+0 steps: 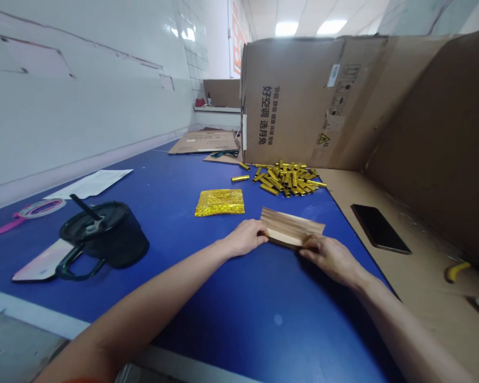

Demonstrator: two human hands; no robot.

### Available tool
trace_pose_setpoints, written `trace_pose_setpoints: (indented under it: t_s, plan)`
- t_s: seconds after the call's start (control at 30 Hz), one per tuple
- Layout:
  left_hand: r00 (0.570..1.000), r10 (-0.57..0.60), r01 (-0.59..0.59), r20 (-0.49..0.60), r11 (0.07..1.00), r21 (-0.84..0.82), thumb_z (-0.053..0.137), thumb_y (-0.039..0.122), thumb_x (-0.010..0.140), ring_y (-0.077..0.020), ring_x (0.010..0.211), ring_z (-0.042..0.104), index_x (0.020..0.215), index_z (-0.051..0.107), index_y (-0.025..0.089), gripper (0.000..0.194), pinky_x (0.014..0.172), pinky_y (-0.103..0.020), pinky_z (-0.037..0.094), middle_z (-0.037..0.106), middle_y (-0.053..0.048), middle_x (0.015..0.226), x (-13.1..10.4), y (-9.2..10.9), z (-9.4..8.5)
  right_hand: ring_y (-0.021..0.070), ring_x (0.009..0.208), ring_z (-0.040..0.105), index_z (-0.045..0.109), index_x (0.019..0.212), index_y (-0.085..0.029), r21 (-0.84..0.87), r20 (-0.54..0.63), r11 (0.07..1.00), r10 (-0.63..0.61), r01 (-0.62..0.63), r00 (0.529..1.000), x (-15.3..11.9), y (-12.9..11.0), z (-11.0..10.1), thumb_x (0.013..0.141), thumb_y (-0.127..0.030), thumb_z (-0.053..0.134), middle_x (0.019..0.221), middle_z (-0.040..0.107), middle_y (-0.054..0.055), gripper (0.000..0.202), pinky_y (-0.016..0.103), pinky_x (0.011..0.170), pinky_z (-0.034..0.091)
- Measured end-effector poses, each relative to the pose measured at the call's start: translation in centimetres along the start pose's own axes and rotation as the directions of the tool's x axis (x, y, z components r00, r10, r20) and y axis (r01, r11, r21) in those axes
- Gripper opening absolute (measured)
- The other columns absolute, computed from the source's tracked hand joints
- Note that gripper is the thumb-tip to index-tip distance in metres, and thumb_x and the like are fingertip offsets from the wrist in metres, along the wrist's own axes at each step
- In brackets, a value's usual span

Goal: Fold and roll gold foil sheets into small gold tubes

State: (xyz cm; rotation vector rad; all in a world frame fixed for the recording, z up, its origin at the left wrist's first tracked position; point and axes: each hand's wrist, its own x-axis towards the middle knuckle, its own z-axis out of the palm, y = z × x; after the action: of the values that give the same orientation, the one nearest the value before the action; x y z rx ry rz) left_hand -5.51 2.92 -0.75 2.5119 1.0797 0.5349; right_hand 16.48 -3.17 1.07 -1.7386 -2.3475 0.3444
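Fingers (262, 232) of the left hand (245, 238) are pinching the left end of a brown sheet (289, 222), thumb and forefinger closing on its near edge, while the right hand (328, 256) is gripping the right end with its thumb and bent fingers. Between the hands the sheet's near edge is bending up in a fold, and its far part is spreading flat over the blue table (239, 314), closer to the table's right edge than to its left. Toward the near left corner a dark mug (131, 239) is standing upright with a straw (85, 207) leaning out of its lid; a pale pink flat thing (38, 263) is lying beside it, partly hidden. Beyond the right edge a phone (381, 229) is resting on cardboard (355, 205). Farther in, a gold sheet (219, 202) is lying flat, well apart from the mug. Along the left edge a roll of tape (43, 207) and a white sheet (91, 183) are lying near each other. At the far right corner many gold tubes (287, 178) are lying heaped, a few straying leftward. Behind them a large box (295, 106) is rising, and green-handled scissors (225, 153) are lying near its left side by a flat board (203, 142).
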Motion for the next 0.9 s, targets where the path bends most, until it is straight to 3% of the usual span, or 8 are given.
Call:
trace_pose_setpoints:
  t_s: [0.13, 0.27, 0.47, 0.63, 0.9]
  plan:
    - [0.994, -0.103, 0.102, -0.019, 0.992, -0.071, 0.055, 0.019, 0.071, -0.014, 0.074, 0.056, 0.076, 0.063, 0.015, 0.011, 0.07, -0.024, 0.04, 0.063, -0.001, 0.079, 0.4, -0.9, -0.2, 0.0141, 0.056, 0.053, 0.06, 0.063, -0.02, 0.099, 0.047, 0.992, 0.076, -0.08, 0.996, 0.1, 1.0, -0.4, 0.077, -0.036, 0.04, 0.06, 0.059, 0.0, 0.029, 0.024, 0.054, 0.037]
    - [0.987, -0.159, 0.156, -0.016, 0.98, -0.124, 0.054, 0.022, 0.07, -0.0123, 0.068, 0.056, 0.073, 0.062, 0.014, 0.011, 0.063, -0.021, 0.04, 0.062, 0.002, 0.071, 0.5, -1.3, -0.2, 0.0128, 0.047, 0.047, 0.055, 0.055, -0.02, 0.084, 0.029, 0.986, 0.14, -0.142, 0.99, 0.1, 1.1, -0.5, 0.078, -0.04, 0.037, 0.047, 0.049, -0.002, 0.035, 0.023, 0.046, 0.03]
    - [0.981, -0.195, 0.194, 0.004, 0.975, -0.109, 0.051, 0.029, 0.073, -0.0111, 0.066, 0.056, 0.082, 0.063, 0.017, 0.019, 0.06, -0.02, 0.038, 0.062, 0.003, 0.073, 0.6, -1.6, 0.0, 0.0156, 0.055, 0.053, 0.056, 0.059, -0.022, -0.056, -0.043, 0.967, 0.245, -0.247, 0.969, 0.2, 0.3, 0.0, 0.077, -0.036, 0.038, 0.058, 0.058, 0.002, 0.029, 0.024, 0.047, 0.029]
    - [0.968, -0.252, 0.252, 0.008, 0.967, 0.034, 0.049, 0.029, 0.073, -0.0146, 0.068, 0.056, 0.083, 0.061, 0.019, 0.018, 0.059, -0.022, 0.038, 0.062, 0.001, 0.074, 0.4, -0.9, -0.1, 0.0186, 0.067, 0.058, 0.061, 0.072, -0.025, -0.059, -0.044, 0.959, 0.275, -0.277, 0.961, 0.1, -0.5, 0.5, 0.074, -0.034, 0.044, 0.071, 0.065, 0.002, 0.019, 0.024, 0.049, 0.031]
    - [0.948, -0.317, 0.296, 0.022, 0.905, 0.306, 0.043, 0.027, 0.075, -0.0246, 0.079, 0.059, 0.084, 0.058, 0.016, 0.02, 0.066, -0.031, 0.042, 0.063, -0.01, 0.085, -0.4, 0.9, -0.1, 0.0179, 0.065, 0.058, 0.056, 0.066, -0.023, -0.098, -0.078, 0.953, 0.28, -0.287, 0.957, 0.1, -0.6, 1.0, 0.074, -0.035, 0.046, 0.065, 0.063, 0.002, 0.017, 0.024, 0.049, 0.031]
